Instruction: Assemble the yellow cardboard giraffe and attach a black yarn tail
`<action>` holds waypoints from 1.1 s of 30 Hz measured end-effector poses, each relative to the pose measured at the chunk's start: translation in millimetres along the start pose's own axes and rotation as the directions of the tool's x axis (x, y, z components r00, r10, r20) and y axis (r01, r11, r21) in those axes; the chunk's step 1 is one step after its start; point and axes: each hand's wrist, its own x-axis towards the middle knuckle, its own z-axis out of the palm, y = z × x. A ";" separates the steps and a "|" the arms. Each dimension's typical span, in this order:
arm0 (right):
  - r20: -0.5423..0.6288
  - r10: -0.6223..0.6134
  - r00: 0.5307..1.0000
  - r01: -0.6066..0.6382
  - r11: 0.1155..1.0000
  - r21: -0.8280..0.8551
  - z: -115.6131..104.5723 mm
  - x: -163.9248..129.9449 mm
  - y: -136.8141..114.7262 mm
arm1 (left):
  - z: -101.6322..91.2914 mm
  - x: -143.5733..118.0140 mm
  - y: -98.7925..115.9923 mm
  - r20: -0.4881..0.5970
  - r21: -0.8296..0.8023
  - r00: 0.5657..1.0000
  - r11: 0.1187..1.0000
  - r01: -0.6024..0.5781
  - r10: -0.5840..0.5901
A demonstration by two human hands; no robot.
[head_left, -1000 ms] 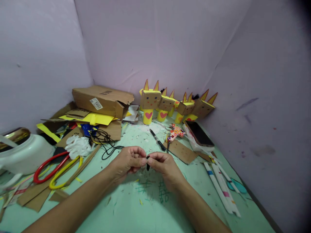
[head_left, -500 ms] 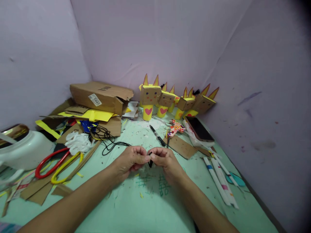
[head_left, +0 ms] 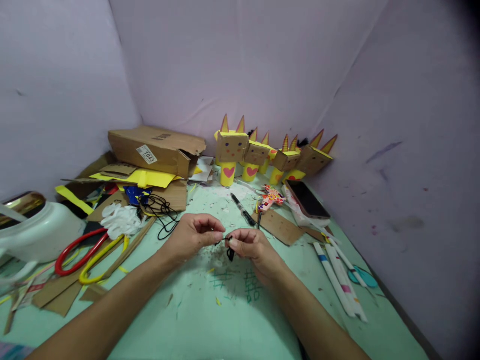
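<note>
In the head view, a small bundle of black cord (head_left: 230, 255) was held just above the pale green worktop (head_left: 210, 330), in front of the person and between the two hands. It was gripped from above by the right hand (head_left: 250, 248), its top pinched between thumb and forefinger, and it was left to hang below them with its long axis close to upright. The right hand was therefore the nearer one.

From the top of the bundle, a short strand (head_left: 224, 240) was stretched nearly level to the left, towards the thumb of the left hand (head_left: 197, 235). There, thumb and forefinger were brought almost together; whether the strand was gripped by them could not be told. The two sets of fingertips were separated by only a narrow gap.

A loose coil of black cord (head_left: 160, 206) was seen beyond the left hand, to its left; any link to the bundle was hidden. A black pen (head_left: 243, 210) was seen lying beyond the right hand.
</note>
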 end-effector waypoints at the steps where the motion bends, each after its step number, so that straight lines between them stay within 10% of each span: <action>1: -0.005 -0.020 1.000 0.020 1.000 -0.006 0.1 0.1 0.4 | 0.1 0.3 -0.5 0.008 0.019 1.000 1.000 -0.006 0.006; 21: -0.100 -0.225 0.969 0.208 0.964 -0.164 -1.1 4.1 5.8 | 11.9 -2.4 -10.6 0.213 -0.383 0.922 0.840 0.383 -0.324; 33: -0.026 -0.113 0.993 0.111 0.992 -0.063 -1.2 1.9 5.0 | 18.0 -1.2 -15.0 0.149 -0.226 0.959 0.936 0.269 -0.240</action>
